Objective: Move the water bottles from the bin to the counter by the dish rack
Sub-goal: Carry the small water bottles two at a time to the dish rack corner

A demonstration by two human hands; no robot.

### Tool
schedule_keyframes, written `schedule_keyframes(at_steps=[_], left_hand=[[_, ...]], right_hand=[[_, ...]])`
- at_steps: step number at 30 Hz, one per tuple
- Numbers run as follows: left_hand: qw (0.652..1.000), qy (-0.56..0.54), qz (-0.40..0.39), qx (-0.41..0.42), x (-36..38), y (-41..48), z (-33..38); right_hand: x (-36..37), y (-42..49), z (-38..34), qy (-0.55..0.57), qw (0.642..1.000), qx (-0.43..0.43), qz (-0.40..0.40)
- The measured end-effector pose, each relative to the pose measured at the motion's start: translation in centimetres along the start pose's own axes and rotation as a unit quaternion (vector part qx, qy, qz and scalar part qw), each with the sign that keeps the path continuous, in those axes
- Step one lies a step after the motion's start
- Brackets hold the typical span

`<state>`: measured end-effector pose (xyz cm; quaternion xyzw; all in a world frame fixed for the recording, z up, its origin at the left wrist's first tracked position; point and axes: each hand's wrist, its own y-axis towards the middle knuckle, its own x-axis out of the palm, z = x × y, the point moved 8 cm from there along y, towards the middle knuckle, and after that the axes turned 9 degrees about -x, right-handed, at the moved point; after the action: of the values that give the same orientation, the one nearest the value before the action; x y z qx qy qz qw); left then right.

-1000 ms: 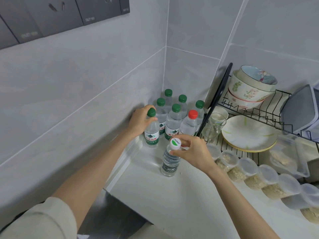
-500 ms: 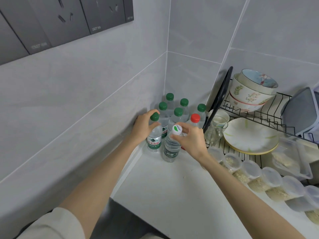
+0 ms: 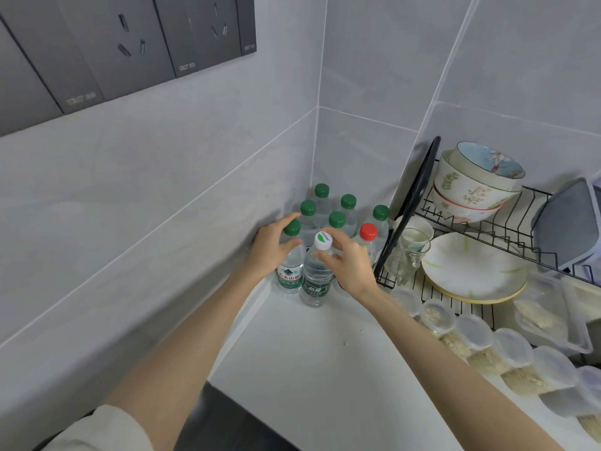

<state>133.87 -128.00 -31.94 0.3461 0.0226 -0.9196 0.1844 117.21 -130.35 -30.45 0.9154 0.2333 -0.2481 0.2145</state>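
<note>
On the white counter beside the dish rack stands a cluster of bottles — the left hand curled around a green-capped bottle, the right hand pinching the white-capped bottle at its neck.

Each hand grips a bottle on the counter.

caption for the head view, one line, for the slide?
Left hand on a green-capped clear plastic water bottle, right hand on a white-capped one, beside the black wire dish rack.
</note>
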Motion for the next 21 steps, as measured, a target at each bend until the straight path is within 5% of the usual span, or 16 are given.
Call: schedule_keyframes(at_steps=[5,11,15,21], left_hand=[[0.998,0.017,-0.053,-0.027,0.3,-0.5,-0.1],[0.998,-0.045,0.003,-0.049,-1.8,-2.4,0.3],[0.987,-0.118,0.086,-0.062,-3.8,-5.2,2.0],[0.967,-0.219,0.108,-0.065,-4.4,-9.9,5.0]], right_hand=[[-0.1,-0.5,-0.1,-0.038,0.998,-0.003,-0.047],[-3.3,-1.6,-0.4,-0.036,0.999,0.010,-0.004],[-5.6,-2.9,-0.7,0.023,0.999,0.037,0.026],[-8.0,-5.4,-0.8,0.148,0.985,0.081,0.039]])
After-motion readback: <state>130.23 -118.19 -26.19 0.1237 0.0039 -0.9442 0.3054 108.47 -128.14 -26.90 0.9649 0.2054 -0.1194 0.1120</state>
